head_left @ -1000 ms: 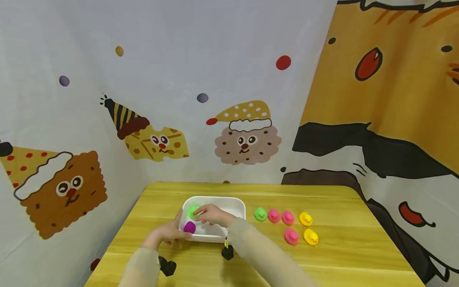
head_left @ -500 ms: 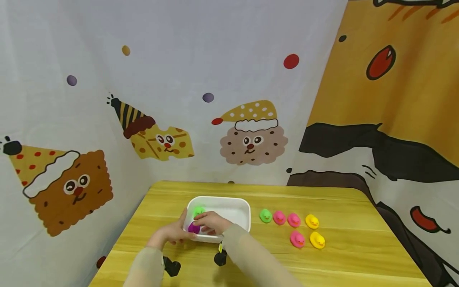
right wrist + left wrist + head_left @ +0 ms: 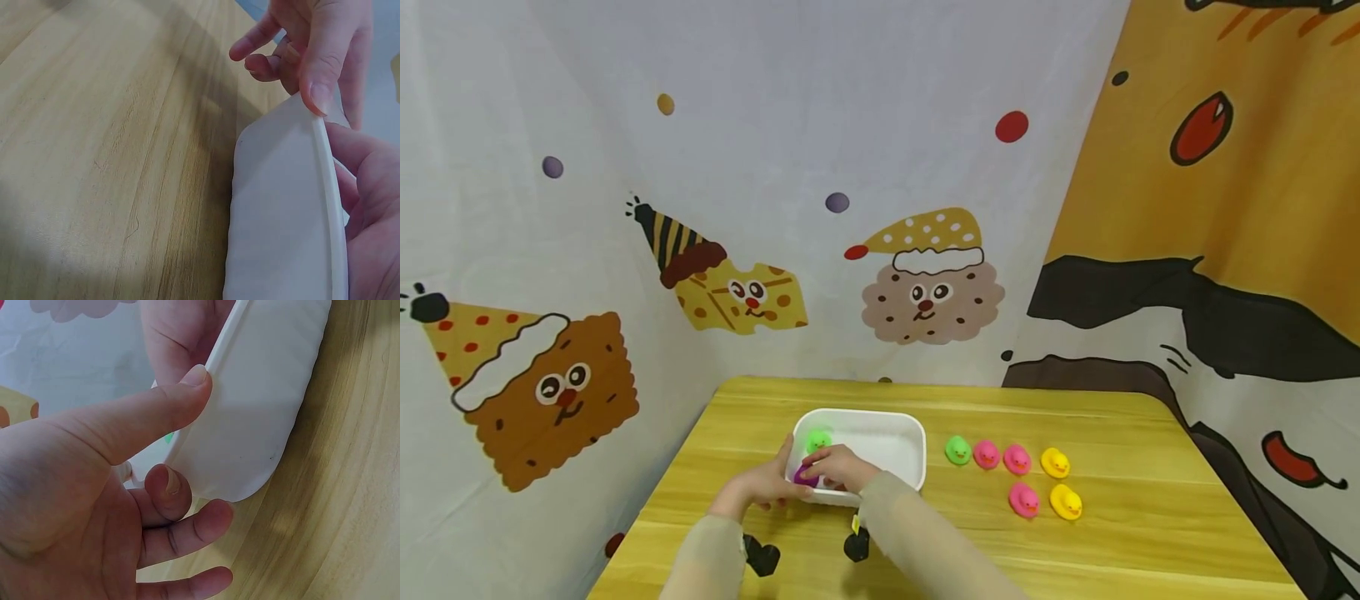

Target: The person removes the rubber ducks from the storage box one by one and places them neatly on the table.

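Observation:
A white plastic bin (image 3: 891,421) stands on the table. My left hand (image 3: 758,485) holds its near left corner, the thumb lying on the rim and the other fingers bent around the outside, as the left wrist view shows. My right hand (image 3: 844,468) reaches down inside, its fingers and thumb about a rounded purple toy (image 3: 805,477), partly covered by the fingertips. Behind that toy, in the bin's far left corner, sits a green rubber duck (image 3: 817,439). From the right wrist, the bin's wall (image 3: 281,206) hides the right fingertips.
Right of the bin, on the wooden table (image 3: 1120,533), several rubber ducks sit in loose rows: a green duck (image 3: 958,451), pink ducks (image 3: 987,454) and yellow ducks (image 3: 1066,502). A printed cloth (image 3: 760,108) hangs behind the table.
My right hand has moved from beside the green duck toward the near side, onto the purple toy. My left hand keeps its hold on the bin. The head view has turned slightly left.

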Available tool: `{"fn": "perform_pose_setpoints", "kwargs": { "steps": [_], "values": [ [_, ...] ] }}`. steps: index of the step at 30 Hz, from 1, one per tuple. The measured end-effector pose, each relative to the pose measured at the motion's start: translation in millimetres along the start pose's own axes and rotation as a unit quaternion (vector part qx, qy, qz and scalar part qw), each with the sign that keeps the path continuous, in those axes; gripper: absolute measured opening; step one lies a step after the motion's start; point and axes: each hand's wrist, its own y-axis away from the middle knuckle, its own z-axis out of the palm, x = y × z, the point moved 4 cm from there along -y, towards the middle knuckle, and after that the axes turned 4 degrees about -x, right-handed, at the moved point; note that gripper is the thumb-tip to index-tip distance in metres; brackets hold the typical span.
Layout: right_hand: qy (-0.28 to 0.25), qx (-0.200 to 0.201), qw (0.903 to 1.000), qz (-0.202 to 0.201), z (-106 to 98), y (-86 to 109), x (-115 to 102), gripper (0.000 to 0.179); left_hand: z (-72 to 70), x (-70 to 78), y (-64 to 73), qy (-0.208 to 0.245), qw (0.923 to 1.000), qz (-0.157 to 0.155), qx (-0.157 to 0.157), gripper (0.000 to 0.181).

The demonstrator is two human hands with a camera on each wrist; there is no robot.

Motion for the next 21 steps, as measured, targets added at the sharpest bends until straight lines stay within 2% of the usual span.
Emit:
{"fn": "perform_pose_setpoints", "kwargs": {
  "steps": [6, 14, 21],
  "values": [
    [0.023, 0.007, 0.9997, 0.002, 2.4, 0.4, -2.3, 0.03, 0.4, 0.1, 0.8, 0.004, 1.0, -0.001, -0.002, 0.115],
    [0.058, 0.02, 0.9981, -0.01, 4.8, -2.4, -1.9, 0.017, 1.2, -0.8, -0.1, 0.005, 1.0, 0.004, -0.007, 0.115],
    [0.048, 0.028, 0.9985, 0.002, 4.0, -1.2, -2.2, 0.014, 0.7, -1.0, -0.4, 0.005, 1.0, 0.006, -0.004, 0.115]
  ]
}}
